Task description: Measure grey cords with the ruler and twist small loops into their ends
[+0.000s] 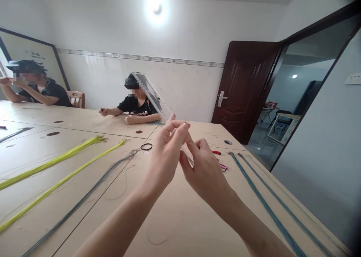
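Note:
My left hand and my right hand are raised over the table, their fingertips meeting near the middle of the view. Thumb and forefinger of my left hand are pinched together, and a tiny thin tip sticks up beside them. The fingers of my right hand are curled close below that pinch; whatever they grip is too small to make out. Left of my hands lie yellow strands and a grey bundle of strands. Blue-green strands lie on the right.
Beyond my hands are a black ring, a red-handled tool and a pink item on the wooden table. Two people sit across the table. A tilted panel stands before one person. A door is open behind.

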`<state>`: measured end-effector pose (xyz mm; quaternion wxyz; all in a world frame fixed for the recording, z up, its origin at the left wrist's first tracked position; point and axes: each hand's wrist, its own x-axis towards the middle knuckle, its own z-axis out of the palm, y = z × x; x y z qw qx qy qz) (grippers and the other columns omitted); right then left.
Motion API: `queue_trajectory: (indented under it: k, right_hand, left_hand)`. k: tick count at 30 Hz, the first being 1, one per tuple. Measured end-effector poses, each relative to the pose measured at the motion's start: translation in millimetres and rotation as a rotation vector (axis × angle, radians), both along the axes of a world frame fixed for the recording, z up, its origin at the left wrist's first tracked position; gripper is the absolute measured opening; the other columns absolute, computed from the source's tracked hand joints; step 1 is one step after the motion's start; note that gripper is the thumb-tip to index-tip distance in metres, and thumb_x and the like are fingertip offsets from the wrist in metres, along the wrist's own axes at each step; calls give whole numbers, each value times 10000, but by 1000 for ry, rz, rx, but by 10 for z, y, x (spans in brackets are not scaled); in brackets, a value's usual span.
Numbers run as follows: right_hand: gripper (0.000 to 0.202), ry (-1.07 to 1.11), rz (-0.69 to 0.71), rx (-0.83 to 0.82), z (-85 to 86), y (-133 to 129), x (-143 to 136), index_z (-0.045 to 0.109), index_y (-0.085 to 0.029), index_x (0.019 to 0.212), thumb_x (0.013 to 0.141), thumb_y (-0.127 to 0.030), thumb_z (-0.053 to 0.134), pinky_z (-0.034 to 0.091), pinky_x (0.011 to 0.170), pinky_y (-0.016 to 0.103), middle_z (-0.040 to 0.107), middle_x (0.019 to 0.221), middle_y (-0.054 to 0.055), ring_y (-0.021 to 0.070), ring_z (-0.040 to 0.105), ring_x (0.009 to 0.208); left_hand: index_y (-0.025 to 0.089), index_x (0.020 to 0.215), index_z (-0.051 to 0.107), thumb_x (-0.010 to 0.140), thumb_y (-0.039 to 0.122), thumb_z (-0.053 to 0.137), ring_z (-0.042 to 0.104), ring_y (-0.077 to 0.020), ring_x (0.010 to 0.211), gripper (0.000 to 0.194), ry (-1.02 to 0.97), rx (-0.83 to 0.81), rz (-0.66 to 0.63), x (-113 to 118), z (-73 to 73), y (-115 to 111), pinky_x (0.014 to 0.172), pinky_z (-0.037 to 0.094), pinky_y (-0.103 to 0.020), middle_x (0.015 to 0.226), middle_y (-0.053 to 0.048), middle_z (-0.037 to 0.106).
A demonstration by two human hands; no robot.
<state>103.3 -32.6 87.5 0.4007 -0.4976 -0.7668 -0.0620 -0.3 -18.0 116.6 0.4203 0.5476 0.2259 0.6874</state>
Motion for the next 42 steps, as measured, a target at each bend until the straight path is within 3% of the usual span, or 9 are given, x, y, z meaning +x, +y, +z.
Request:
queue_trajectory:
  k: [3, 9, 15, 19, 23, 27, 31, 37, 42]
  right_hand:
    - [599, 23, 118, 40, -4, -58, -5, 218, -211, 1447, 898, -288, 444, 449, 540, 288, 493, 875, 68, 163, 503, 670]
    - [685, 355, 469, -482, 132, -169, 82, 136, -321, 1349, 837, -373, 586, 443, 488, 228, 561, 746, -59, 95, 526, 516]
    - [394, -15, 749, -974, 272, -124, 279, 666, -142, 901, 909, -458, 430, 461, 567, 198, 641, 710, 26, 93, 581, 613]
    - [391, -176, 563, -707, 318, -64, 354, 694, -146, 744, 926, -346, 412, 391, 543, 185, 631, 633, -3, 54, 491, 520]
    - [463, 157, 345, -442, 393, -68, 526, 669, -156, 716, 953, -405, 358, 390, 467, 181, 659, 689, 12, 54, 498, 473]
    - [374, 678, 411, -61, 492, -155, 700, 636, -175, 859, 936, -452, 398, 326, 279, 188, 676, 748, 30, 54, 446, 310]
    - [274, 862, 569, 282, 547, -315, 776, 618, -190, 800, 916, -395, 476, 399, 257, 212, 658, 831, 26, 93, 547, 370]
    - [93, 699, 879, 24, 582, -486, 874, 602, -284, 938, 899, -252, 524, 398, 255, 148, 652, 978, -8, 53, 555, 387]
    - [146, 525, 1072, -222, 618, -481, 892, 590, -301, 1019, 883, -332, 544, 585, 636, 344, 656, 1074, 8, 113, 641, 511]
  left_hand:
    - [177, 777, 625, 859, 328, 580, 545, -239, 1116, 178, -114, 42, -93, -25, 45, -65, 775, 553, -289, 1352, -22, 437]
    - [171, 756, 626, 862, 280, 590, 613, -152, 946, 156, -188, 112, -42, -142, 154, -112, 696, 554, -196, 1336, -18, 466]
    - [178, 719, 602, 877, 204, 543, 630, -124, 890, 171, -213, 180, -106, -235, 223, -187, 689, 546, -179, 1355, 9, 455]
    - [197, 706, 571, 849, 226, 593, 470, -201, 1219, 147, -113, 130, -83, -197, 204, -208, 1036, 385, -308, 1218, -14, 582]
    - [212, 705, 559, 857, 228, 578, 282, -188, 1346, 154, -46, 142, 42, -156, 185, -216, 1151, 137, -416, 1247, 7, 565]
    - [202, 703, 552, 864, 250, 577, 396, -232, 1272, 170, 44, 146, 17, -148, 179, -255, 1086, 284, -460, 1266, -5, 539]
    - [189, 750, 569, 879, 285, 579, 559, -209, 1105, 161, 167, 170, -118, -159, 152, -306, 910, 484, -311, 1197, -16, 570]
    - [173, 806, 598, 900, 209, 547, 630, -161, 952, 112, 200, 170, -334, -169, 179, -459, 885, 516, -269, 979, -24, 672]
    - [177, 823, 621, 898, 213, 548, 640, -124, 892, 110, 205, 168, -418, -177, 207, -549, 788, 514, -171, 952, -12, 685]
